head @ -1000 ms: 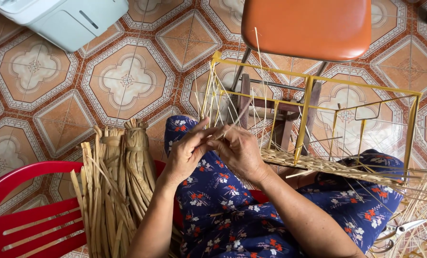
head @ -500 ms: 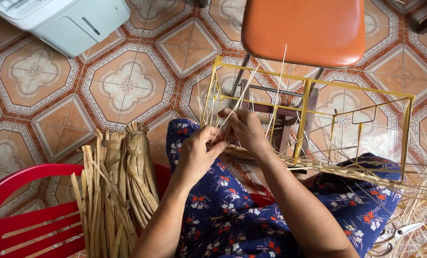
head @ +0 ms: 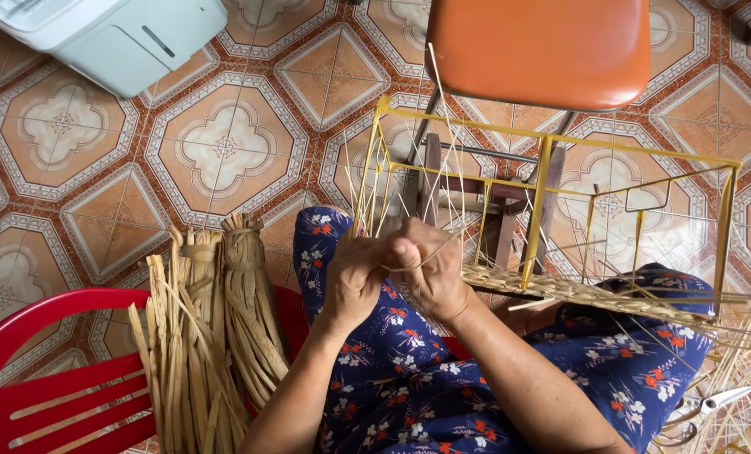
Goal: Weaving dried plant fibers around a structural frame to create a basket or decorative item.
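Your left hand [head: 354,282] and right hand [head: 426,269] meeting over lap, fingers curled tight, pinching thin straw strand [head: 430,252] between them. Strand running toward yellow wire frame [head: 544,168], which is resting across your knees, woven base [head: 560,290] along bottom. Bundled dried reeds [head: 216,328] lying on red chair [head: 47,370] at left. Scissors [head: 703,412] lying at lower right.

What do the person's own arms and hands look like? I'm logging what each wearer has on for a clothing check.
Both forearms are bare, with no sleeves in view. The left hand and right hand wear no gloves, and no rings, watch or bracelet can be made out. Below them shows a dark blue floral garment with red and white flowers.
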